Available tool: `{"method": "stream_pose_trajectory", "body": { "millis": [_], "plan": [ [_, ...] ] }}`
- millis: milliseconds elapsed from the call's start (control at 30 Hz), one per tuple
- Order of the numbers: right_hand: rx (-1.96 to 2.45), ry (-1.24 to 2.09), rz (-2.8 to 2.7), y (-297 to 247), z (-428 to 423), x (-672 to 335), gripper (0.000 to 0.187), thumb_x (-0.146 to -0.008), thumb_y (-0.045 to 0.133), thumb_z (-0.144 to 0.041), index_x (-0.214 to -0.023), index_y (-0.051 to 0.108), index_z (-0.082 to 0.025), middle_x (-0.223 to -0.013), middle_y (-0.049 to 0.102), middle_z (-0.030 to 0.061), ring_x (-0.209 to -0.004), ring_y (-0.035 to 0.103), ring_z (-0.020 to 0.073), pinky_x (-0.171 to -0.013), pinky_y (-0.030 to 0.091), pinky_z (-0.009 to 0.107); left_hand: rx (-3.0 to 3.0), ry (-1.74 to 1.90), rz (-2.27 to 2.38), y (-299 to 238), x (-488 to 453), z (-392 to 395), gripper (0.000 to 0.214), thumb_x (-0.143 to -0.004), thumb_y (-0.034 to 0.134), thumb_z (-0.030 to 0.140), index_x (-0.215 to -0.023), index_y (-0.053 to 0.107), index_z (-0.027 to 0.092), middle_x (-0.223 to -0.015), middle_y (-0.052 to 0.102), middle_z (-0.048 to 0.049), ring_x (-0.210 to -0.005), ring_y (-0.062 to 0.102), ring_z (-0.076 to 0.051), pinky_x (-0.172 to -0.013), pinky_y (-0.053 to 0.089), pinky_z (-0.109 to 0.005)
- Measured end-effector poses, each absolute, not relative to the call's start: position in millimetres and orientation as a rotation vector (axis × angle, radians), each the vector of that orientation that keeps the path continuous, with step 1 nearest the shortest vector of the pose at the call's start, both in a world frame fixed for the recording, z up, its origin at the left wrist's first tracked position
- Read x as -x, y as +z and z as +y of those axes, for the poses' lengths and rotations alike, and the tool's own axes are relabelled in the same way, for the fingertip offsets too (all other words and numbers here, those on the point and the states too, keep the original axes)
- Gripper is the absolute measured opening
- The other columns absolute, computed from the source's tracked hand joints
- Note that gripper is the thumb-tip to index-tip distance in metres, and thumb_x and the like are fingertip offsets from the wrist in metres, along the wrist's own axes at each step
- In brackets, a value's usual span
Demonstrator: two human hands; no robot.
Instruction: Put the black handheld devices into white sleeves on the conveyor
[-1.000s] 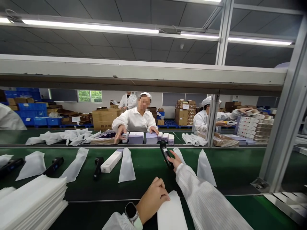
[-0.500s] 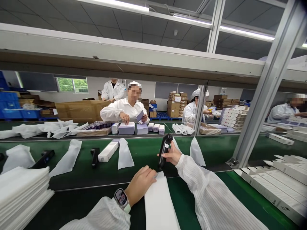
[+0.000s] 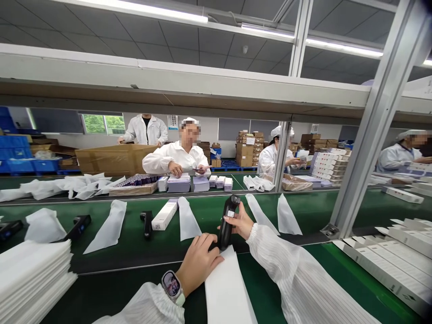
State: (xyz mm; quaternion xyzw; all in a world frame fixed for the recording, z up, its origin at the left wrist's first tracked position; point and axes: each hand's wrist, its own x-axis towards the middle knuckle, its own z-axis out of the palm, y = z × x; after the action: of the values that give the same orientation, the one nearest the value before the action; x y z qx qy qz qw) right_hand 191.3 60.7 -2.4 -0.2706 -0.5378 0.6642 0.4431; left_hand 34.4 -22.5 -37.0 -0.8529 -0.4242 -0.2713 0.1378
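A long desk (image 3: 324, 265) with a smooth green top runs across the near edge, and beyond it lies a darker green conveyor belt (image 3: 135, 249), both under a frame of grey aluminium posts (image 3: 374, 121) and a pale overhead shelf. The room is a workshop with a dark tiled ceiling and strip lights. The right hand (image 3: 241, 221) is closed around a slim black device (image 3: 227, 222), glossy and rounded, held nearly upright above the seam between belt and desk. Its lower end meets the mouth of a flat white pouch (image 3: 227, 292) lying on the desk, though whether it is inside cannot be told. The left hand (image 3: 199, 263), with a square-faced watch (image 3: 172, 284) at the wrist, pinches the pouch at its top edge. The device carries a small white label (image 3: 231, 213), its writing too small to read. A thick stack of soft, matte pouches (image 3: 33, 274) sits at the left, and long white cartons (image 3: 388, 270) lie in rows at the right. On the belt are loose tapered pouches (image 3: 110, 227), two more black devices (image 3: 147, 222) and a narrow white box (image 3: 164, 215). Across the belt, a person in a white coat (image 3: 175, 157) handles small pale boxes; behind stand a big brown cardboard carton (image 3: 111, 159) and blue crates (image 3: 20, 155).
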Motion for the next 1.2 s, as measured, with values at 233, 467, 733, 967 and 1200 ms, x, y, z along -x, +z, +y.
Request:
{"method": "stream_pose_trajectory", "body": {
  "millis": [233, 467, 733, 967, 1200],
  "plan": [
    [0.861, 1.535, -1.496, -9.4, 62.5, -183.2, 0.052, -0.059, 0.06, -0.052, -0.094, 0.032, -0.026, -0.06, 0.049, -0.0062, -0.045, 0.053, 0.0116, -0.039, 0.041, 0.024, 2.562, -1.128, -1.557, -23.0, -41.0, -23.8, 0.025, -0.072, 0.055, 0.035, -0.053, 0.051, 0.018, -0.095, 0.046, -0.0049, -0.096, 0.04, -0.023, -0.078, 0.038, -0.035],
    [0.677, 1.451, -1.787, -9.6, 60.0, -183.0, 0.039, -0.054, 0.067, -0.046, -0.065, 0.044, -0.016, -0.051, 0.045, -0.006, -0.045, 0.04, 0.0046, -0.042, 0.031, 0.017, 2.504, -1.613, -1.944, -1.4, -45.4, -22.4, 0.033, -0.07, 0.051, 0.048, -0.055, 0.052, 0.019, -0.096, 0.042, -0.0053, -0.103, 0.037, -0.021, -0.09, 0.033, -0.035],
    [0.708, 1.713, -1.873, -14.3, 60.6, -185.8, 0.06, -0.061, 0.042, -0.068, -0.058, 0.058, -0.01, -0.054, 0.051, 0.0018, -0.053, 0.048, 0.0103, -0.051, 0.039, 0.024, 2.573, -1.834, -2.094, 17.9, -49.8, -27.6, 0.035, -0.068, 0.053, 0.048, -0.054, 0.051, 0.016, -0.1, 0.039, -0.0042, -0.097, 0.043, -0.021, -0.076, 0.039, -0.03],
    [0.37, 2.095, -1.538, -5.0, 38.9, -189.5, 0.066, -0.054, 0.056, -0.062, -0.108, 0.049, -0.024, -0.093, 0.057, 0.0061, -0.082, 0.055, 0.0173, -0.07, 0.042, 0.034, 2.36, -2.131, -1.859, 51.6, -48.9, -39.7, 0.033, -0.071, 0.051, 0.045, -0.055, 0.05, 0.016, -0.093, 0.04, -0.0021, -0.088, 0.045, -0.017, -0.068, 0.039, -0.024],
    [0.426, 2.021, -1.443, -17.4, 33.5, -178.2, 0.064, -0.052, 0.072, -0.026, -0.109, 0.046, -0.015, -0.065, 0.061, 0.0028, -0.059, 0.058, 0.0172, -0.061, 0.046, 0.036, 1.995, -2.065, -1.834, 27.4, -36.6, -18.5, 0.029, -0.073, 0.051, 0.041, -0.098, 0.051, 0.026, -0.106, 0.039, -0.0027, -0.097, 0.041, -0.018, -0.079, 0.036, -0.029]
  ]
}}
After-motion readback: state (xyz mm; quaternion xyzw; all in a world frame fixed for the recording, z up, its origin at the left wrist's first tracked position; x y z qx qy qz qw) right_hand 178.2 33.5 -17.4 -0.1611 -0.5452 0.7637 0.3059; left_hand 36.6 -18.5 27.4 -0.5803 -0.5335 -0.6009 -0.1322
